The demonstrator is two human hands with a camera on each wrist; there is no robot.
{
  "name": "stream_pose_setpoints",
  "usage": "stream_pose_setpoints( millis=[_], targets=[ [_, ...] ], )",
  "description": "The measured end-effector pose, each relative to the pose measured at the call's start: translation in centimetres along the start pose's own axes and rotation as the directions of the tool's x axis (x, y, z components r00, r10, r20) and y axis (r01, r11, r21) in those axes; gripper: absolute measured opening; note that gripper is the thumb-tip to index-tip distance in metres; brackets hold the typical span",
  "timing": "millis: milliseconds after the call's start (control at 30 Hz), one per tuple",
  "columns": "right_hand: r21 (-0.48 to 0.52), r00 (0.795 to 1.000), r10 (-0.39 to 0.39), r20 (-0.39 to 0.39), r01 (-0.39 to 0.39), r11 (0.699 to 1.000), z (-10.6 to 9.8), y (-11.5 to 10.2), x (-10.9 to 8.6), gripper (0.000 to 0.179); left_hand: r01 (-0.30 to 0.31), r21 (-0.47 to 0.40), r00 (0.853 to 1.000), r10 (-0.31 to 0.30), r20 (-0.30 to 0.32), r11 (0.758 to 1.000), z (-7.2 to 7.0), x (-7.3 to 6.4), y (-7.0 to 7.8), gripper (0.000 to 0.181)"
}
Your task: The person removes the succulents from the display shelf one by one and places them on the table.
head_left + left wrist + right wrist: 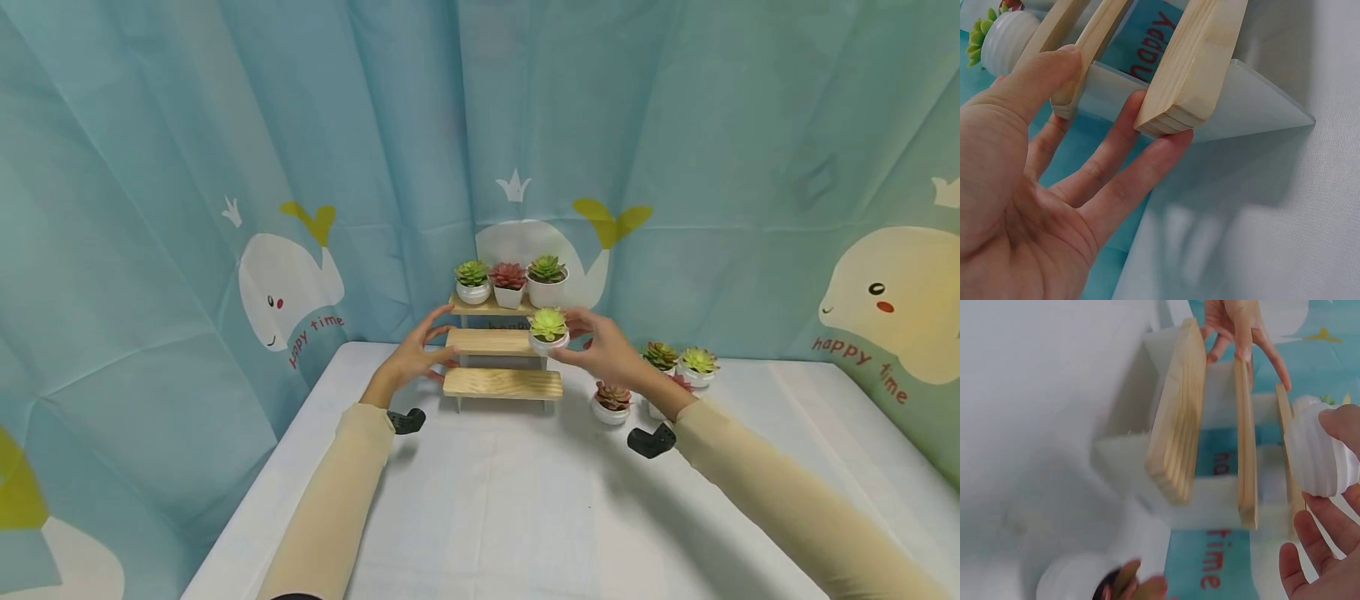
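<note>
One Held Aloft, Seven at Rest

At left, a left hand [411, 358] spreads nearly straight fingers against the end of a three-tiered wooden stand [502, 383], touching its planks. Toward the opposite end, a white pot [551, 344] planted with a yellow-green succulent [548, 322] hangs apparently just above the middle plank [487, 342], gripped between the thumb and fingers of a right hand [606, 350]. Careful handling would seem to call for a light, steady touch on the left, since a shove could shift the stand, while the right keeps the pot upright, clear of the top plank [480, 310], its leaves uncrushed.

Across that top plank, left to right, sit three white containers: a rounded pot [473, 294] of green leaves, a squarer, tapering pot [508, 297] of red ones and a wider pot [546, 293] of green foliage. Farther right on the white-covered counter [480, 500], a round pot [610, 413] holds reddish-brown leaves; near it stand a green-and-red plant [660, 354], a pinkish-red plant [682, 382] partly hidden by the right arm, and a light green plant [699, 359] in a white bowl-shaped pot [696, 379].
</note>
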State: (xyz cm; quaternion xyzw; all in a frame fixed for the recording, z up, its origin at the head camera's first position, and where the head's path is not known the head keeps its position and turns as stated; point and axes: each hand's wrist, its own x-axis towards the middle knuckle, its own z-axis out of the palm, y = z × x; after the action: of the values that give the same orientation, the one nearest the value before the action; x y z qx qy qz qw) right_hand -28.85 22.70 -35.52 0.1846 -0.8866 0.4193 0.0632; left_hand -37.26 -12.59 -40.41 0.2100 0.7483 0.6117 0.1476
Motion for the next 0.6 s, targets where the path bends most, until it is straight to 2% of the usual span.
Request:
stream_pose_setpoints(
  millis=[167, 600],
  targets=[
    [-0.035, 0.999, 0.041, 0.0, -0.041, 0.999, -1.8, 0.8, -1.5, 0.068, 0.002, -0.004, 1.0, -0.002, 0.003, 1.0, -0.1, 0.1, 0.1, 0.081],
    [-0.101, 0.995, 0.083, -0.047, -0.088, 0.991, -6.2, 3.1, -6.1, 0.069, 0.002, -0.001, 1.0, -0.002, 0.001, 1.0, 0.0, 0.0, -0.2, 0.08]
  ],
)
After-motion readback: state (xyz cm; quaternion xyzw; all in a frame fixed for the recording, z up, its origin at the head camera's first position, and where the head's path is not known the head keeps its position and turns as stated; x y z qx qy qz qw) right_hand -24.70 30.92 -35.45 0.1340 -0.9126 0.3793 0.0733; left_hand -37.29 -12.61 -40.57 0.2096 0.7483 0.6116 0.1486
